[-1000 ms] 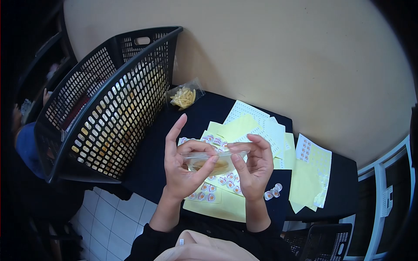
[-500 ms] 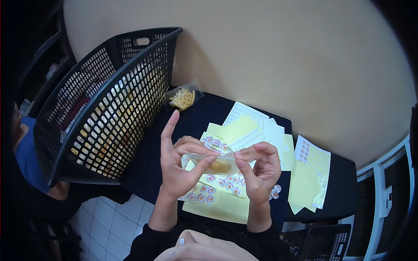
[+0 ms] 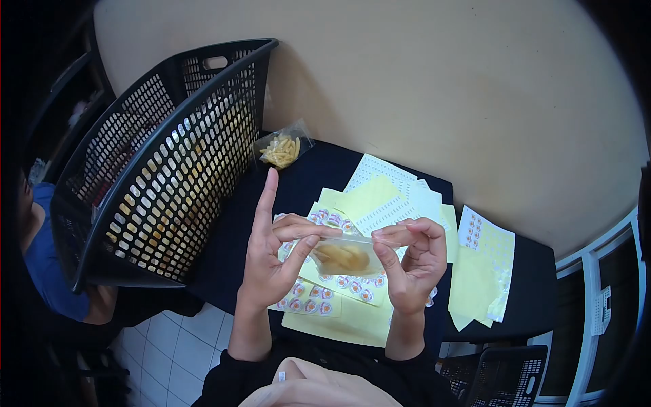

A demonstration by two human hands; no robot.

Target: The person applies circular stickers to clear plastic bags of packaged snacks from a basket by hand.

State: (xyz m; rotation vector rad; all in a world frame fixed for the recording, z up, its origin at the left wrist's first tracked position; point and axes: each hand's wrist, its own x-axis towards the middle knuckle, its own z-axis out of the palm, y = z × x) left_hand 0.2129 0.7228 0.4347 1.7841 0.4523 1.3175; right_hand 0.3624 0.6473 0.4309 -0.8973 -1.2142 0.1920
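Observation:
A small clear plastic bag of pale yellow snack sticks (image 3: 346,259) hangs between my two hands, above the table. My left hand (image 3: 268,261) pinches its upper left edge between thumb and fingers, with the index finger pointing up. At the upper right corner, my right hand (image 3: 413,264) grips the bag with thumb and fingertips, the other fingers curled. Beneath the bag lie sheets of round stickers (image 3: 312,298) with orange and purple prints, partly hidden by the bag and my hands.
A large black plastic basket (image 3: 180,183) holding bags stands at the left, beside a person in a blue sleeve (image 3: 44,251). Another snack bag (image 3: 281,149) lies near the wall. Printed label sheets (image 3: 383,203) and yellow backing paper (image 3: 471,292) cover the dark table. A second black basket (image 3: 508,373) sits lower right.
My hands have moved slightly apart, drawing the bag's top edge straighter. The bag now faces me more, showing more of its contents. The view has shifted slightly.

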